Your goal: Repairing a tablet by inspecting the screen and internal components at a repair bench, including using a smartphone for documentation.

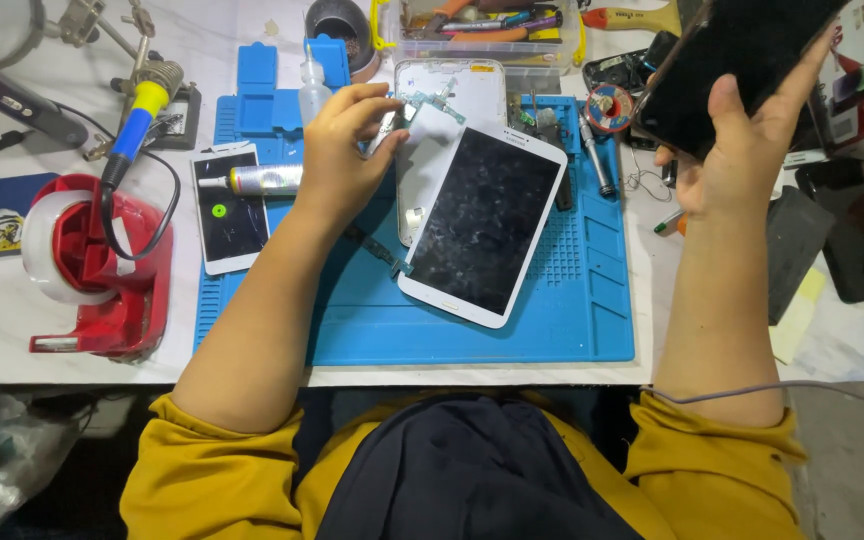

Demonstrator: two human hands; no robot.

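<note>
- The left hand (337, 150) pinches a small metal part at the top edge of the white tablet screen (482, 225), fingertips closed on it.
- The tablet screen lies just right of that hand on the blue repair mat (572, 320), its long axis tilted from upper right to lower left, partly covering a white back frame (452, 90).
- The right hand (742, 150) grips a dark phone (732, 60), raised well right of the mat.
- A white smartphone (227, 205) and glue tube (257, 180) lie left; a red tape dispenser (102, 270) stands beyond.
</note>
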